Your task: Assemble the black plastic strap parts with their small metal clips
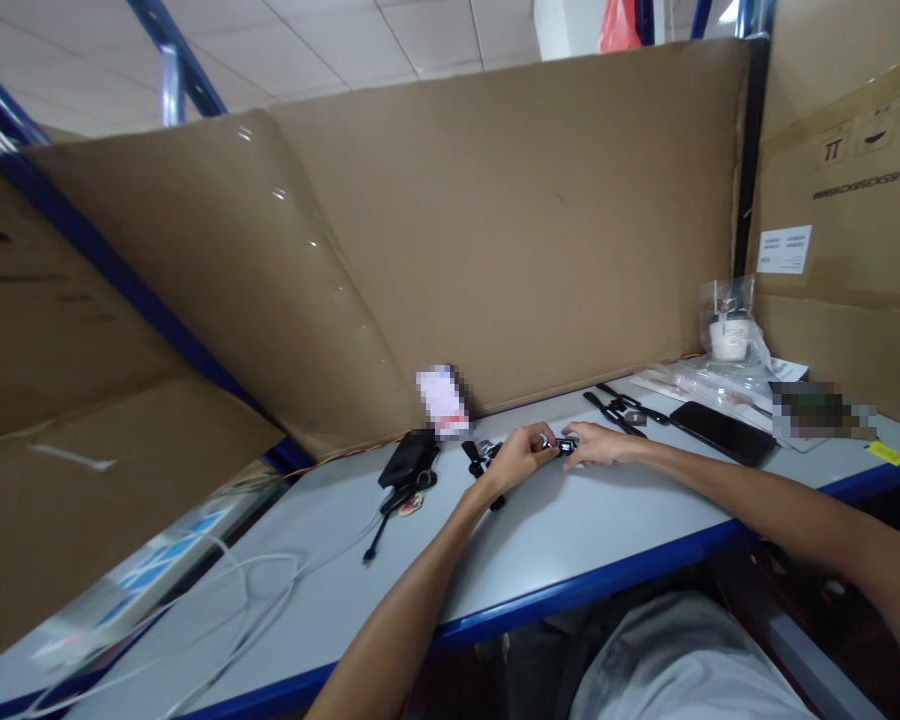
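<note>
My left hand (523,455) is closed on a small black-and-silver object (568,446), its fingers bent around the left end. From the right, my right hand (594,444) pinches the same piece between thumb and fingers. Most of it is hidden, so I cannot tell its kind. It is held low over the grey tabletop (600,530). Beside my left hand lies a black strap-like piece (472,458), partly covered by the wrist. Several black straps (616,414) lie beyond my right hand.
A black phone (722,433) and plastic bags (712,385) lie at the right. To the left are a black power bank (407,460), a short cable (375,540) and a white power strip (142,570) with loose white cords. A cardboard wall (525,240) encloses the back.
</note>
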`<act>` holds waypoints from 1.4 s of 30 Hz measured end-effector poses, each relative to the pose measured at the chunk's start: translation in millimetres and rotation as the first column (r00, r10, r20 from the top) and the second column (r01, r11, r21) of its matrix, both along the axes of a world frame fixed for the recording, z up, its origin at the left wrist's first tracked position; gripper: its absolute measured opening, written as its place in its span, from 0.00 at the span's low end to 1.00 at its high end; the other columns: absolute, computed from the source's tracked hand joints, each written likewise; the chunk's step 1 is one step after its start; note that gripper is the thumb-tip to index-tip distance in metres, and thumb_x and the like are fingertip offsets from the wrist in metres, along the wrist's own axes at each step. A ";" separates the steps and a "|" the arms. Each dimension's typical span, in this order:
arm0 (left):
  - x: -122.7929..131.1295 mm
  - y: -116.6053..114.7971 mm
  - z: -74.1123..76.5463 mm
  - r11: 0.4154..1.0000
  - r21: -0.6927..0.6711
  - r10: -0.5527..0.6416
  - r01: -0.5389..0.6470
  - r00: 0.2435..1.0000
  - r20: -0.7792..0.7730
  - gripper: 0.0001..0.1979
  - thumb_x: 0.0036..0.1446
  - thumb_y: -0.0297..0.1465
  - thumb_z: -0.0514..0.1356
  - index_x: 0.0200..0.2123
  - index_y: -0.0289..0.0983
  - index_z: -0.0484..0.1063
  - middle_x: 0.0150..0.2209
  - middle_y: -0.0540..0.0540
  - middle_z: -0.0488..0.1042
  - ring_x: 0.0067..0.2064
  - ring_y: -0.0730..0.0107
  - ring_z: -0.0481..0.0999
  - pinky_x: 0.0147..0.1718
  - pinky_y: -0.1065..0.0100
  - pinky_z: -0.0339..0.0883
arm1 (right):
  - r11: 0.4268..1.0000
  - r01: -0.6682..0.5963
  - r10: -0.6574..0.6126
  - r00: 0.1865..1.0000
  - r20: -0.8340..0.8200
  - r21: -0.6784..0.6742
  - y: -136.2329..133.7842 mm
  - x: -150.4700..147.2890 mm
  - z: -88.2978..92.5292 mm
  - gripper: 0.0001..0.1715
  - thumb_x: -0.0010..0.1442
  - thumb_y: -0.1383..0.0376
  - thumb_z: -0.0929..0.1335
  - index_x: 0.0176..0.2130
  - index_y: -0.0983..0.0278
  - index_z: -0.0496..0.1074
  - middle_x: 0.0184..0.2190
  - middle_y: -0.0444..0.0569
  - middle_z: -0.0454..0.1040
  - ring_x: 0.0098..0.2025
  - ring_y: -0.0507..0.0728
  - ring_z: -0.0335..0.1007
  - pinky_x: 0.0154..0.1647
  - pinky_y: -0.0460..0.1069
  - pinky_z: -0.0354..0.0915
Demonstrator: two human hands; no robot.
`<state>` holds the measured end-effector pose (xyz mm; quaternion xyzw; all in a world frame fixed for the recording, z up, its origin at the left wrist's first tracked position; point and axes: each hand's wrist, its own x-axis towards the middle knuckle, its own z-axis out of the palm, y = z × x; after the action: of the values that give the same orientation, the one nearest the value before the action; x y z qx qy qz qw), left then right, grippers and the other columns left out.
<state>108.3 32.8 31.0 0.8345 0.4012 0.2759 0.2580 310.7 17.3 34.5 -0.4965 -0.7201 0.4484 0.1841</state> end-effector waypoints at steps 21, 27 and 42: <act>-0.3 1.6 0.7 0.997 -0.078 -0.009 0.019 0.991 0.135 0.10 0.54 0.33 0.59 0.37 0.34 0.75 0.18 0.56 0.64 0.22 0.76 0.58 0.25 0.73 0.48 | 1.000 0.005 -0.005 1.000 -0.013 -0.006 0.0 -0.6 -0.3 0.39 0.56 0.66 0.74 0.62 0.66 0.60 0.21 0.33 0.62 0.18 0.47 0.54 0.15 0.41 0.47; -0.8 4.0 1.0 0.991 -0.102 -0.083 0.089 0.994 0.065 0.07 0.51 0.32 0.59 0.29 0.34 0.75 0.19 0.53 0.65 0.24 0.74 0.62 0.26 0.72 0.52 | 1.000 0.002 -0.002 1.000 -0.005 -0.004 0.4 -0.6 -0.9 0.37 0.56 0.65 0.74 0.61 0.67 0.61 0.20 0.33 0.61 0.18 0.47 0.53 0.15 0.41 0.46; 0.8 3.6 1.4 0.988 -0.103 -0.110 0.119 0.990 0.094 0.08 0.53 0.31 0.57 0.29 0.33 0.74 0.23 0.50 0.71 0.26 0.73 0.64 0.28 0.71 0.54 | 1.000 -0.005 0.005 1.000 -0.003 0.003 1.6 -0.3 -1.9 0.35 0.57 0.64 0.73 0.60 0.66 0.61 0.21 0.33 0.61 0.18 0.46 0.54 0.15 0.41 0.46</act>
<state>109.1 36.3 32.4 0.8281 0.3552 0.2747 0.3355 310.4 18.8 32.6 -0.4938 -0.7218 0.4483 0.1850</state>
